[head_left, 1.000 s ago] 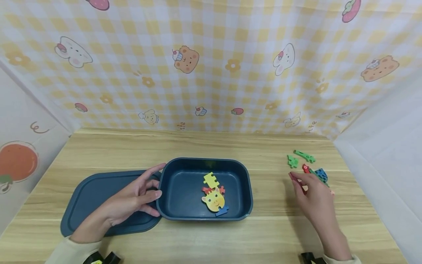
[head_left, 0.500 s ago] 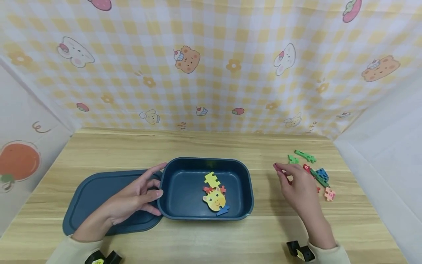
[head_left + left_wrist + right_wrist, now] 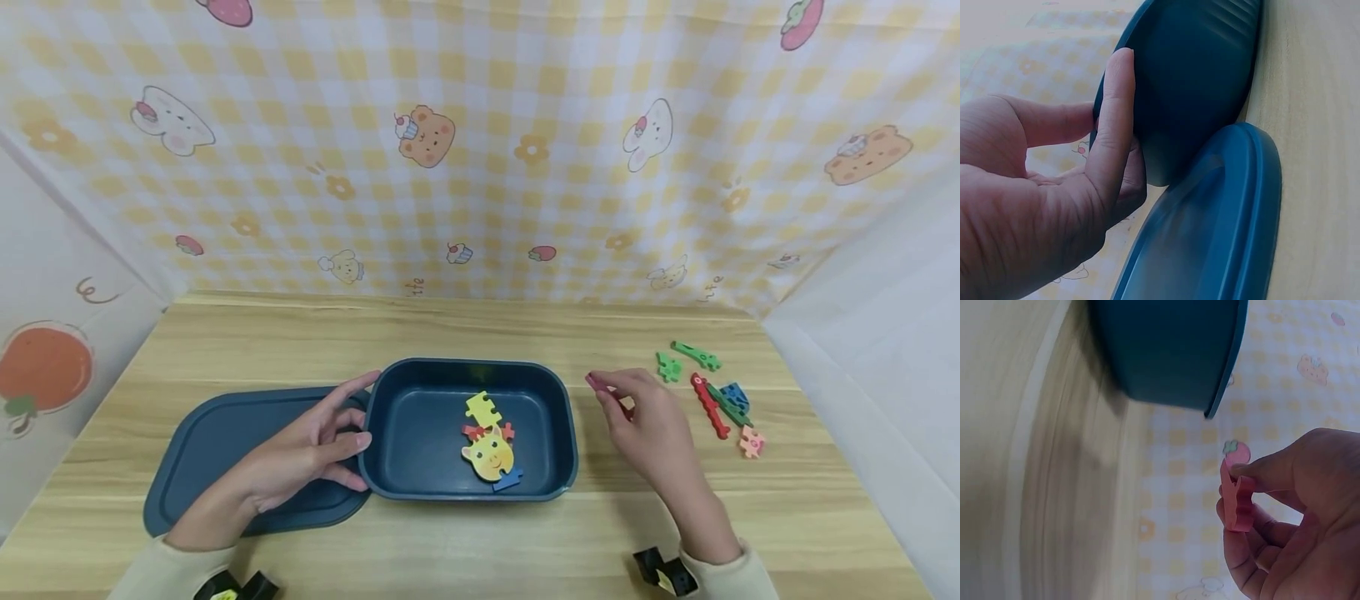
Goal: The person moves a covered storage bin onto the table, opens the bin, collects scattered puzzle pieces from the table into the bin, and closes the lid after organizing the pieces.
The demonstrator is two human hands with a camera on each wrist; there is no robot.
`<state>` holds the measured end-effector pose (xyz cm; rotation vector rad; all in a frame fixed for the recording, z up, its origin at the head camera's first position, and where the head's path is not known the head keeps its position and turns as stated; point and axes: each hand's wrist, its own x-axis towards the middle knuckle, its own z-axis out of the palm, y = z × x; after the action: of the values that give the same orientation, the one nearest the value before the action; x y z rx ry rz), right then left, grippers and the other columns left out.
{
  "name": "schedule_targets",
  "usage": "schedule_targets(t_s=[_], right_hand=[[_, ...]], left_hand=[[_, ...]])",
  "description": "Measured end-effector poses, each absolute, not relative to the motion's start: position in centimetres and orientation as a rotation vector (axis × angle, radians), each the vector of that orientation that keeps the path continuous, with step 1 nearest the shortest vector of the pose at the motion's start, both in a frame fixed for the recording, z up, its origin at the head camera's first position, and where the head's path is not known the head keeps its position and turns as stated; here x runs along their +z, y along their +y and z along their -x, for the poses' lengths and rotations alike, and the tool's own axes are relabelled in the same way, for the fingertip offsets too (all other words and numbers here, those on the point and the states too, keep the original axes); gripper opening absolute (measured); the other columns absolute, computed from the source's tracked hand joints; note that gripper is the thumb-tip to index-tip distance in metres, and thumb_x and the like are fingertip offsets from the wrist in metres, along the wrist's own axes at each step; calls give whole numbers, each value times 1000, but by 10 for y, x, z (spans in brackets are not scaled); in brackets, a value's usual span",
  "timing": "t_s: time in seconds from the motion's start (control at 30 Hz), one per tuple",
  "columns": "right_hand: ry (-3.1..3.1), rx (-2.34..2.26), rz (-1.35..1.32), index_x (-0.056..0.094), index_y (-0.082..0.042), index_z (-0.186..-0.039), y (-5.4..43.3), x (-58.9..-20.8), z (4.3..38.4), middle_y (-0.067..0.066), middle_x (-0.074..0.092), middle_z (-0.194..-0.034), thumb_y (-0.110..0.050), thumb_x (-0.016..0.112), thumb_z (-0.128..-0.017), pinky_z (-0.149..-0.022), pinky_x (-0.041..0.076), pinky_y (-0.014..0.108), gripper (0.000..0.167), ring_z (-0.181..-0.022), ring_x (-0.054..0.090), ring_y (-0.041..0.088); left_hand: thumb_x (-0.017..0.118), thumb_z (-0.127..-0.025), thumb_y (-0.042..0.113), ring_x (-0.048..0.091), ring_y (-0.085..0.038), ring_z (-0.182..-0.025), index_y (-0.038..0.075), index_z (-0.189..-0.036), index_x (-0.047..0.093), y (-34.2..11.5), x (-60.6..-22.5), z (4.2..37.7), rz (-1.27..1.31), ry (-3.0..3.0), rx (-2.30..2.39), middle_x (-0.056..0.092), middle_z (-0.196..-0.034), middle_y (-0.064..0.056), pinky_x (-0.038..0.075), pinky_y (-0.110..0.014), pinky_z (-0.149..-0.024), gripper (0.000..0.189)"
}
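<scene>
My left hand [image 3: 311,454] holds the left end of a dark blue rectangular box [image 3: 405,492]; in the left wrist view a finger lies along the outer wall [image 3: 1179,81] and another digit meets the rim. Inside the box are a yellow animal-face puzzle piece [image 3: 487,456], a yellow piece [image 3: 482,409], a blue piece [image 3: 508,478] and a partly covered red piece [image 3: 472,432]. Just right of the box, my right hand [image 3: 645,421] pinches a pinkish-red puzzle piece [image 3: 1235,503] between thumb and fingers, apart from the box wall.
A matching blue lid [image 3: 217,450] lies left of the box, partly beneath my left forearm. Toward the table's right edge are green pieces [image 3: 696,356], a long red piece [image 3: 710,406], a blue piece [image 3: 735,397] and a pink piece [image 3: 752,442]. A checked curtain [image 3: 487,167] hangs behind.
My right hand has moved left from the loose pieces toward the box, carrying the pinkish-red puzzle piece. The long red and pink pieces are uncovered. My left hand stays at the box.
</scene>
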<state>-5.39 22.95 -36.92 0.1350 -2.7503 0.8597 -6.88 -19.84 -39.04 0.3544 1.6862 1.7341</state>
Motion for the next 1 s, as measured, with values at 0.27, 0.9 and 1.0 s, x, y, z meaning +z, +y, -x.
schedule_targets(t_s=[0.27, 0.9, 1.0], right_hand=[[-2754, 944, -171, 81, -10, -119, 208, -363, 54, 10, 77, -115, -5, 73, -99, -62, 52, 20, 22, -93, 72, 22], [-2788, 1057, -377, 81, -14, -119, 175, -368, 50, 0, 77, -113, -8, 77, -97, -71, 58, 20, 23, -87, 65, 11], [-2794, 1030, -399, 81, -15, -119, 170, -369, 49, -2, 77, -114, -7, 77, -97, -77, 59, 20, 24, -94, 66, 10]], left_hand=[[57, -111, 14, 69, -19, -92, 28, -171, 2, -199, -392, 68, -375, 1678, 1740, 45, -117, -12, 67, -48, -86, 82], [58, -110, 17, 67, -19, -93, 28, -171, 1, -200, -391, 67, -347, 1712, 1720, 44, -122, -17, 67, -47, -85, 84], [58, -110, 18, 66, -20, -95, 28, -171, 2, -199, -389, 68, -341, 1729, 1709, 43, -124, -18, 67, -48, -85, 84]])
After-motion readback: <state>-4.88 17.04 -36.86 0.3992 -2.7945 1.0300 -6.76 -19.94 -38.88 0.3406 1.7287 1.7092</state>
